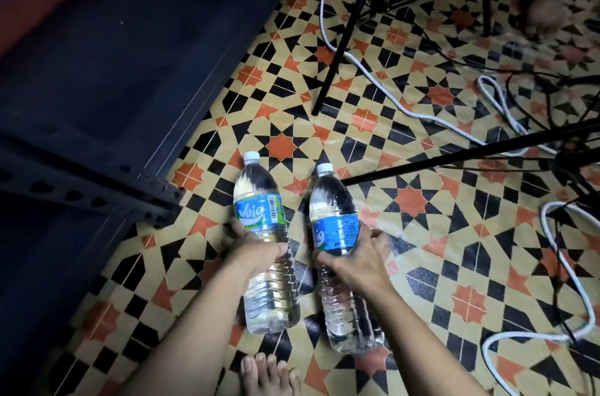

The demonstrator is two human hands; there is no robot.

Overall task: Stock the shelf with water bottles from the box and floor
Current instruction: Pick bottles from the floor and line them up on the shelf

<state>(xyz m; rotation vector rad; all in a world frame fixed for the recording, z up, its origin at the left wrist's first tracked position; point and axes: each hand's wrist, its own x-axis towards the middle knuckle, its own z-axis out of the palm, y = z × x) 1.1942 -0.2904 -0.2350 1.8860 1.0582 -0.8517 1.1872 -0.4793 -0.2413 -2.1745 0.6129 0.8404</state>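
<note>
Gripping a clear plastic blue-labelled water bottle [259, 210] in my left hand [256, 249], its three-o'clock twin [334, 227] in my right hand [360, 262]; probably heavy, slick, best held mid-body

Forearms [201, 314] reach forward beyond the bare foot [269, 376], left hand [259, 249] gripping the left water bottle [261, 210], right hand [357, 262] the right water bottle [334, 210].

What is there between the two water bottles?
Only the patterned floor shows between the left bottle and the right bottle, seen in the head view.
</note>
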